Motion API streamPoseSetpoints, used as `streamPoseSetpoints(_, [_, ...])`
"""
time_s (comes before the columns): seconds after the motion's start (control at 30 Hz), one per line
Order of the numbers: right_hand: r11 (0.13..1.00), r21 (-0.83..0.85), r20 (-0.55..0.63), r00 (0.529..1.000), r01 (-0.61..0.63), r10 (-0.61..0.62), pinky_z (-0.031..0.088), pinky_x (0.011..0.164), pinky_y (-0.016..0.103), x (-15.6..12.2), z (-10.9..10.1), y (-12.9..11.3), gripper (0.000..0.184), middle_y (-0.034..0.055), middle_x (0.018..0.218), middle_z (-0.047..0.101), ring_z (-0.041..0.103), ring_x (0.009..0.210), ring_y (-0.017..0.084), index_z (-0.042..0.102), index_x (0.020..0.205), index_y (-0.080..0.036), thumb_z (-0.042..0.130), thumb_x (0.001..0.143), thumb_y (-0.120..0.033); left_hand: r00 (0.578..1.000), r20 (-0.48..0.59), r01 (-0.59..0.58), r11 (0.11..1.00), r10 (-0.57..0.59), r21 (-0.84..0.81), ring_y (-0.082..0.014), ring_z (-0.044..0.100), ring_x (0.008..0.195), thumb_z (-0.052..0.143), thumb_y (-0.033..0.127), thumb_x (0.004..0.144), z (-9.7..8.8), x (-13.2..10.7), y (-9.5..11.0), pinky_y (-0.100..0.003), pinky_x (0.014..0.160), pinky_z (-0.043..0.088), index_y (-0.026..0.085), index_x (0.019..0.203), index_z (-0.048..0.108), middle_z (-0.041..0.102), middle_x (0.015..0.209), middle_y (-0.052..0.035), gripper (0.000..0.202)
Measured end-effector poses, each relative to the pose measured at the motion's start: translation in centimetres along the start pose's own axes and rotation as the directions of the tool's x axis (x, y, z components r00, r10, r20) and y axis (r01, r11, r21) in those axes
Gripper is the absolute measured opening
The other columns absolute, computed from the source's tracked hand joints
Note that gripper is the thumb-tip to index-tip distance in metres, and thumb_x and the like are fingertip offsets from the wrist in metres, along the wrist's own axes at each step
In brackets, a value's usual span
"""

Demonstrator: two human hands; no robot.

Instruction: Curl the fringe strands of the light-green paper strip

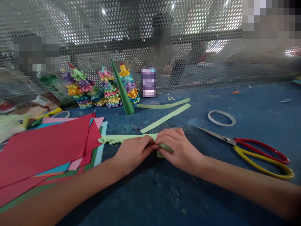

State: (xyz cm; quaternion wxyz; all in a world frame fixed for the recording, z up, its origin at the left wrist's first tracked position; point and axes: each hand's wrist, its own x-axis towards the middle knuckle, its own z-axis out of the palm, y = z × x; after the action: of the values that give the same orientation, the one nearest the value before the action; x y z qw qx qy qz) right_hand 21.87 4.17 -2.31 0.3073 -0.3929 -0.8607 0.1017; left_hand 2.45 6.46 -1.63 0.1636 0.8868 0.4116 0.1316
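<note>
A light green paper strip (122, 138) with a curled, fringed edge lies across the blue table (164, 194) in front of me. My left hand (134, 150) pinches it from the left, fingers closed on the paper. My right hand (178, 146) meets it from the right, fingers pressed down on the strip's folded right end. Two plain green strips (164, 118) lie just beyond the hands.
Sheets of red, pink, blue and green paper (47, 147) are stacked at left. A green paper cone (123, 91) and colourful fringed paper trees (105, 88) stand at the back by a perforated metal screen. Scissors (256, 150) and a tape ring (221, 118) lie at right.
</note>
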Motion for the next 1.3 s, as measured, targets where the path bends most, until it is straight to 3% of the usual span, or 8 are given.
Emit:
streamPoseSetpoints(0.47, [0.982, 0.128, 0.075, 0.989, -0.136, 0.127, 0.029, 0.078, 0.034, 0.6, 0.0, 0.5, 0.007, -0.0032, 0.074, 0.060, 0.053, 0.076, 0.015, 0.056, 0.073, -0.020, 0.057, 0.078, -0.015, 0.995, -0.042, -0.090, 0.990, 0.095, 0.108, -0.0154, 0.058, 0.068, 0.030, 0.036, 0.097, 0.2, -0.1, 0.2, -0.025, 0.057, 0.041, 0.019, 0.085, 0.048, 0.060, 0.078, -0.0004, 0.027])
streamPoseSetpoints(0.63, [0.833, 0.461, 0.191, 0.951, -0.306, 0.244, 0.038, 0.062, 0.024, 0.7, -0.3, 1.1, 0.007, -0.0032, 0.070, 0.056, 0.051, 0.066, 0.011, 0.058, 0.071, -0.019, 0.058, 0.073, -0.012, 0.962, -0.043, -0.254, 0.940, 0.270, 0.229, -0.0182, 0.059, 0.081, 0.030, 0.029, 0.097, 0.4, -0.3, 0.1, -0.030, 0.067, 0.045, 0.018, 0.099, 0.044, 0.060, 0.091, -0.0034, 0.018])
streamPoseSetpoints(0.77, [0.774, 0.536, 0.204, 0.941, -0.338, 0.270, 0.037, 0.058, 0.021, 0.7, -0.3, 1.5, 0.007, -0.0041, 0.068, 0.053, 0.048, 0.064, 0.010, 0.057, 0.071, -0.018, 0.058, 0.072, -0.011, 0.941, -0.002, -0.307, 0.855, 0.339, 0.417, -0.0215, 0.058, 0.080, 0.035, 0.023, 0.093, 0.5, -0.4, 0.1, -0.035, 0.066, 0.046, 0.017, 0.098, 0.044, 0.059, 0.090, -0.0052, 0.012])
streamPoseSetpoints(1.0, [0.877, 0.436, 0.136, 0.978, -0.200, 0.155, 0.040, 0.062, 0.023, 0.8, 0.1, 1.5, 0.005, -0.0022, 0.074, 0.054, 0.051, 0.068, 0.010, 0.058, 0.072, -0.017, 0.060, 0.076, -0.016, 0.896, -0.005, -0.371, 0.755, 0.443, 0.540, -0.0198, 0.055, 0.075, 0.034, 0.016, 0.093, 0.6, -0.7, -0.1, -0.033, 0.063, 0.044, 0.017, 0.098, 0.048, 0.059, 0.087, -0.0040, 0.016])
streamPoseSetpoints(1.17, [0.944, 0.293, 0.052, 0.989, -0.151, 0.142, 0.036, 0.077, 0.032, 0.6, -0.1, 0.8, 0.005, -0.0010, 0.081, 0.057, 0.055, 0.080, 0.014, 0.056, 0.077, -0.018, 0.058, 0.078, -0.013, 0.906, -0.059, -0.338, 0.801, 0.419, 0.494, -0.0178, 0.053, 0.068, 0.032, 0.018, 0.094, 0.5, -0.4, -0.3, -0.030, 0.058, 0.043, 0.016, 0.090, 0.051, 0.057, 0.079, -0.0041, 0.020])
streamPoseSetpoints(1.3, [0.968, 0.234, 0.021, 0.995, -0.096, 0.093, 0.033, 0.078, 0.033, 0.3, -0.1, 0.6, 0.018, -0.0011, 0.086, 0.058, 0.055, 0.087, 0.016, 0.052, 0.082, -0.019, 0.055, 0.074, -0.003, 0.926, -0.080, -0.305, 0.856, 0.369, 0.417, -0.0168, 0.054, 0.069, 0.030, 0.023, 0.096, 0.3, -0.3, -0.1, -0.028, 0.059, 0.044, 0.017, 0.087, 0.051, 0.057, 0.078, -0.0033, 0.023])
